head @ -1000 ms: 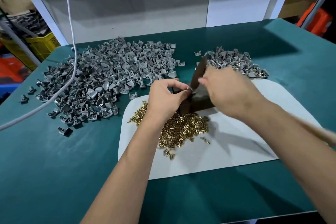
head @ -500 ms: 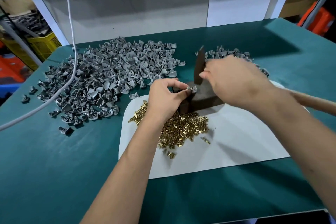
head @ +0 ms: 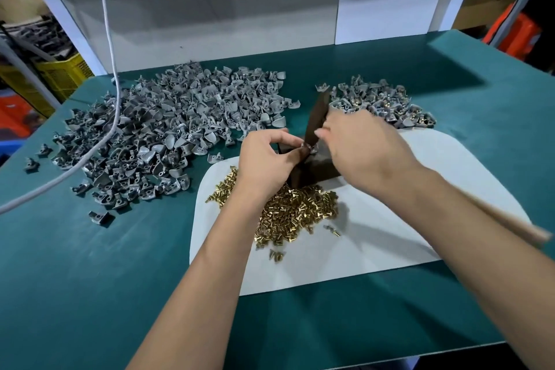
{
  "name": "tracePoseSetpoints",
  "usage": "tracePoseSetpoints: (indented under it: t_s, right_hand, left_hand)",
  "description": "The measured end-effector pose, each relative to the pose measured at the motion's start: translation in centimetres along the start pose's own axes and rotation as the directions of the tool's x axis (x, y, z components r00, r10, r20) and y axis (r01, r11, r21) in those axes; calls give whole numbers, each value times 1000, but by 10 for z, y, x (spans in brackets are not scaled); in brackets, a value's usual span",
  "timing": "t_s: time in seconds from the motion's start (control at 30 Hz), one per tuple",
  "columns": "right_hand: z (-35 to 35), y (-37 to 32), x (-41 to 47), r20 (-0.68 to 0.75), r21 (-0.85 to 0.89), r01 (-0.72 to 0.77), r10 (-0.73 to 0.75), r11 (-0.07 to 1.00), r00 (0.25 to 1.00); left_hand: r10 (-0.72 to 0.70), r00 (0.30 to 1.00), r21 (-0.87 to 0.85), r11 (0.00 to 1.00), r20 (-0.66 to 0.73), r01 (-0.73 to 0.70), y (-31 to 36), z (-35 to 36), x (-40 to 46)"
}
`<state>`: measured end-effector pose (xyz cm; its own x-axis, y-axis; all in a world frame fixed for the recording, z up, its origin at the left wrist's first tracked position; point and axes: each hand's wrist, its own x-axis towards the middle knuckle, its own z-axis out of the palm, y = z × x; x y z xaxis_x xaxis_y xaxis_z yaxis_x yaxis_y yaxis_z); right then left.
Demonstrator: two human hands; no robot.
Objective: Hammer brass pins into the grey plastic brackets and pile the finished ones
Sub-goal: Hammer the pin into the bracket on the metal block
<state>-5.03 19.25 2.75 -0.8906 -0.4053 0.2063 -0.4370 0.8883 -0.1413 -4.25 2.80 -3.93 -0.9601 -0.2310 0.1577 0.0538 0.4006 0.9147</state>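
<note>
Right now my left hand (head: 264,159) has its fingers curled around a small grey plastic bracket (head: 307,147), pinching it on the dark brown block (head: 312,168) that stands at the far edge of the white rounded mat (head: 405,234) in the middle of the green tabletop (head: 90,279). My right hand (head: 360,150) is closed around the wooden-handled hammer (head: 510,221), whose dark head (head: 316,117) stands tilted just above the bracket; only the handle's tail shows past my wrist, blurred.

As for progress, I judge the job to be in its early part. The big heap of bare grey plastic brackets (head: 168,135) spreads over the far-left part of the tabletop, with a few strays toward the left edge. The pile of finished brackets with brass showing (head: 384,105) sits toward the far right and is much smaller. A heap of loose brass pins (head: 294,213) lies on the mat's near-left part, touching the block, so plenty remain to drive.

I can read no brand, label or writing anywhere; the pale panel (head: 390,9) on the back wall looks blank.
</note>
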Motion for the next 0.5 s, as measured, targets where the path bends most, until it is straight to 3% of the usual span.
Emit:
tracePoseSetpoints:
  t_s: [0.07,0.2,0.33,0.5]
  right_hand:
    - [-2,2,1,95,3,8,-8,1000,995]
    - [-13,16,6,54,-1,-19,19,1000,998]
    - [-16,52,3,12,75,-167,166,983,986]
    - [-22,93,-7,59,178,-361,357,915,932]
  left_hand:
    - [-21,1000,-17,1000,10,21,2,0,-2]
    - [-34,999,-37,999,-3,34,4,0,-4]
    - [-41,999,-8,999,-29,41,13,4,-7]
    - [-50,999,-50,998,-9,49,18,4,-12]
